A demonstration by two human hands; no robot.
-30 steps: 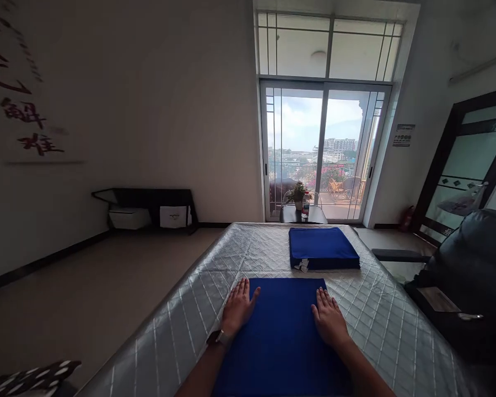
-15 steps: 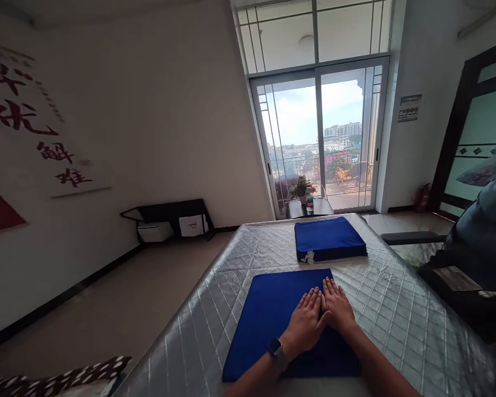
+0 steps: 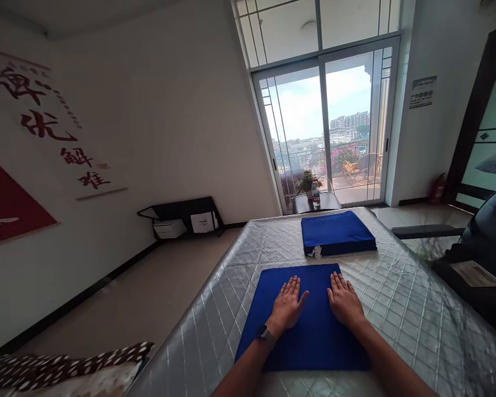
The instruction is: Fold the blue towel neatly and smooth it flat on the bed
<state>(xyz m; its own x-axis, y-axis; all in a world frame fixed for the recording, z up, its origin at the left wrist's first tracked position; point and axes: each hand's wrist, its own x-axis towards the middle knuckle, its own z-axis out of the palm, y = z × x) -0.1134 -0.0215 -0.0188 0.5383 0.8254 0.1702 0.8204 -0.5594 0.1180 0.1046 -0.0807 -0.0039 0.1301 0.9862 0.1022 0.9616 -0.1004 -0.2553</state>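
A flat blue folded cloth piece [image 3: 314, 336] lies in front of me on a silver quilted cover [image 3: 215, 309]. My left hand [image 3: 287, 306] rests flat on its middle, fingers stretched out and thumb apart; a watch [image 3: 265, 332] is on that wrist. Palm down, my right hand [image 3: 345, 300] lies along the cloth's right edge with its fingers extended. Neither hand grips anything. Beyond them sits a neat stack of similar blue pieces [image 3: 337, 231], with white tags [image 3: 315, 252] at its near left corner.
Behind the far edge, a small dark table [image 3: 326, 203] bears a potted plant [image 3: 306, 181] and a bottle [image 3: 316, 193]. Dark seating with a bag [image 3: 494, 226] is at the right. A polka-dot cloth [image 3: 66, 366] lies at lower left, and a black rack [image 3: 182, 218] stands by the wall.
My hands have moved apart: the left slid leftward across the blue cloth, while the right stays near its right edge. The camera view has shifted slightly to the left.
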